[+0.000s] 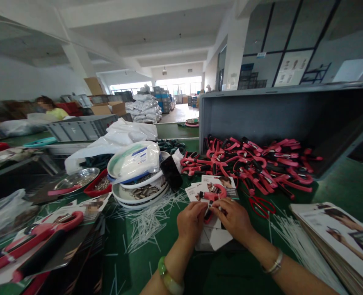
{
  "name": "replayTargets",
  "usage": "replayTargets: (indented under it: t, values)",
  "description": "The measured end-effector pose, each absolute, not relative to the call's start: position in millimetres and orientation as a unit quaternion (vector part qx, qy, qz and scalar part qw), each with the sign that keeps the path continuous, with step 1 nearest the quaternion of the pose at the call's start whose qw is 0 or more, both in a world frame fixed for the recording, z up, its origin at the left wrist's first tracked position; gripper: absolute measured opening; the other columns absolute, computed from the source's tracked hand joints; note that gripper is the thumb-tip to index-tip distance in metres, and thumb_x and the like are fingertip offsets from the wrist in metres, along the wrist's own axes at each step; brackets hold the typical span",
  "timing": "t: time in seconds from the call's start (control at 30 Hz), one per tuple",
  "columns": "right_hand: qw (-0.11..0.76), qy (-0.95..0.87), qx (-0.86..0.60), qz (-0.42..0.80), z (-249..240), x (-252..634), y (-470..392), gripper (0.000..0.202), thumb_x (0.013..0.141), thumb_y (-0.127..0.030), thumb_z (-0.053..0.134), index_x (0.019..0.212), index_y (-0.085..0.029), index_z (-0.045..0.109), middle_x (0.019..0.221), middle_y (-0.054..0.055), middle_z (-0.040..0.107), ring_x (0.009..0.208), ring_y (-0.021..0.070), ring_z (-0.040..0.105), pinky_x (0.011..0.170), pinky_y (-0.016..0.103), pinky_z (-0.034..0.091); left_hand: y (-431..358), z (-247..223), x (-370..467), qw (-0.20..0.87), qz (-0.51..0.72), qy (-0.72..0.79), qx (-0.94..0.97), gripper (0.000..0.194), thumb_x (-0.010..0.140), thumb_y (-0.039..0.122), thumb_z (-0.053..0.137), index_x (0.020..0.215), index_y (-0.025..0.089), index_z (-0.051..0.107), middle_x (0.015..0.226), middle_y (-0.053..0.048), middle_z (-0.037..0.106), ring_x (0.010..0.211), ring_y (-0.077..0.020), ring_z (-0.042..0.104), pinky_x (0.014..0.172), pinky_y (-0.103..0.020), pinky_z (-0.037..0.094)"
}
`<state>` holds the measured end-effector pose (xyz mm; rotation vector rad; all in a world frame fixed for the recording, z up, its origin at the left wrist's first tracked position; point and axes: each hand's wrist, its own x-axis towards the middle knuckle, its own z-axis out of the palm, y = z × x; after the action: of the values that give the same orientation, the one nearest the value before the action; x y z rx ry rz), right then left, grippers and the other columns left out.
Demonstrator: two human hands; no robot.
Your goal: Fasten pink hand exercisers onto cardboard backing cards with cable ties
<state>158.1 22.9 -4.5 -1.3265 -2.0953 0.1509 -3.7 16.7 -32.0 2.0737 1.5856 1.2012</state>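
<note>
Pink-and-black pliers (213, 194) with a curved jaw lie on a printed card (220, 239) in front of me. My left hand (191, 221) is closed at their black handle, thumb and fingers pinching a thin white cable tie (208, 207). From the other side my right hand (236, 218) closes on the same tie, its fingertips almost touching the left ones. Both hands partly hide the handle and tie. More printed cards (220, 180) lie just beyond the pliers.
A tipped grey crate (255, 114) spills many pink pliers (255, 164). Red scissors (261, 206) lie right of my hands. Loose white ties (147, 221), stacked bowls (141, 190) and a dark phone (171, 172) stand left. Card stacks (338, 241) flank me. A person (50, 108) sits far left.
</note>
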Motion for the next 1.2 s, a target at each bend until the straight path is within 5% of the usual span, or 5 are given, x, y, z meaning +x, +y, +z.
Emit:
replayTargets:
  t: [0.53,0.8,1.0,1.2]
  values:
    - [0.309,-0.803,-0.501,0.093,2.5,159.7,22.0,0.021,0.090,-0.034,0.049,0.082,-0.023,0.064,0.081,0.002,0.068,0.078,0.0174,0.062,0.070,0.029,0.046,17.0,-31.0,-3.0,0.113,0.404,0.541,0.729,0.023,0.088,0.020,0.053,0.097,0.028,0.072,0.096,-0.001,0.073,0.083,-0.0128,0.068,0.071,-0.020,0.050]
    - [0.237,-0.802,-0.514,0.190,18.3,160.9,32.4,0.016,0.082,-0.029,0.057,0.071,-0.023,0.066,0.073,0.000,0.069,0.069,0.0173,0.062,0.059,0.027,0.042,24.3,-33.5,-6.1,0.235,0.480,0.484,0.693,0.017,0.082,0.016,0.059,0.089,0.023,0.073,0.087,-0.002,0.074,0.080,-0.0145,0.068,0.074,-0.024,0.052]
    - [0.318,-0.764,-0.524,0.204,7.4,159.6,32.6,0.011,0.079,-0.031,0.060,0.082,-0.023,0.068,0.076,0.001,0.070,0.068,0.0174,0.062,0.062,0.029,0.045,25.8,-30.1,-3.9,0.368,0.515,0.460,0.623,0.018,0.082,0.022,0.058,0.093,0.021,0.073,0.090,-0.002,0.075,0.083,-0.0169,0.069,0.078,-0.027,0.055]
    - [0.282,-0.787,-0.508,0.209,11.2,161.7,33.0,0.008,0.076,-0.025,0.061,0.075,-0.023,0.069,0.079,0.001,0.069,0.073,0.0175,0.062,0.064,0.028,0.045,24.7,-30.5,-0.4,0.358,0.500,0.474,0.630,0.018,0.080,0.025,0.060,0.093,0.022,0.073,0.088,-0.002,0.075,0.081,-0.0165,0.068,0.077,-0.027,0.054]
